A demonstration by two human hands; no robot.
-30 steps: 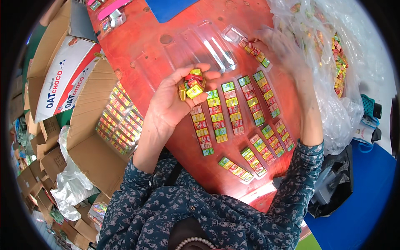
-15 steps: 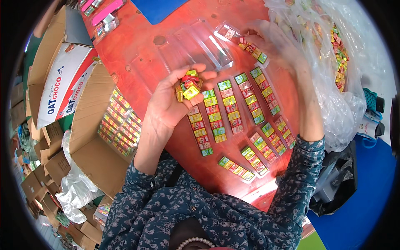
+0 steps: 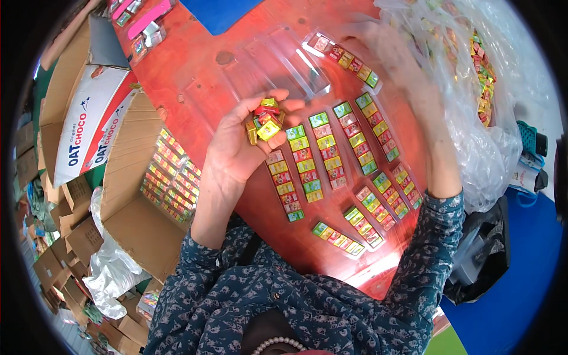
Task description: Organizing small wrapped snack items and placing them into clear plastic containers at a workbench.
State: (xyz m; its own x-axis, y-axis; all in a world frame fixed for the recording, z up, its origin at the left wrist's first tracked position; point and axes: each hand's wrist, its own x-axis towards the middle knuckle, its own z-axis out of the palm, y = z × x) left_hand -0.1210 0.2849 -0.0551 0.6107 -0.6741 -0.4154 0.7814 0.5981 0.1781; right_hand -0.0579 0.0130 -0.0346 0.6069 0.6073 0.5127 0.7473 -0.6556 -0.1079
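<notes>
Left hand [image 3: 236, 148]: palm up, fingers cupped around a loose heap of small square wrapped candies [image 3: 264, 120], glossy foil in yellow, red and green, held above the bench [image 3: 195, 77].

Right hand [image 3: 378, 44]: blurred, fingers spread, at the end of a narrow clear plastic tray strip [image 3: 346, 59] partly filled with the same squares; whether it grips anything cannot be told.

Bench: glossy red surface. Between the forearms lie filled strips [image 3: 322, 151] in rows, each a straight line of bright squares.

Clear moulded plastic tray [image 3: 278, 65], empty and ribbed, just beyond the left hand.

Crinkled transparent bag [image 3: 473, 106] of loose candies, right.

Open cardboard carton [image 3: 142, 195] holding stacked filled strips, left.
</notes>
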